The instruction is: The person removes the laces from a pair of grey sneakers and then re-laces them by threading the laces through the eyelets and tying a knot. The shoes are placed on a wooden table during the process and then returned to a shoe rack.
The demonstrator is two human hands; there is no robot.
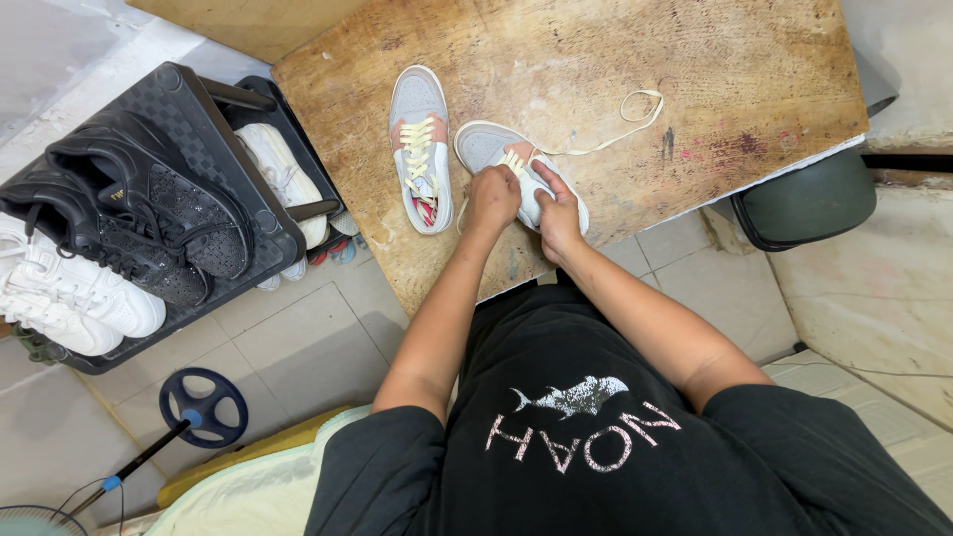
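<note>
Two grey and white sneakers with peach panels lie on a worn wooden tabletop (695, 60). The left sneaker (420, 139) is fully laced with pale yellow laces and untouched. My left hand (491, 199) and my right hand (559, 213) both grip the right sneaker (486, 144) around its tongue and lace area. A loose end of its pale yellow lace (620, 124) trails away across the wood in a loop toward the far right. My fingers hide the middle of that sneaker.
A black shoe rack (194, 119) stands at the left with black sneakers (149, 213) and white sneakers (69, 298) on it. A dark green seat (809, 199) sits beside the table's right edge. A blue wheel-shaped part (204, 407) lies on the tiled floor.
</note>
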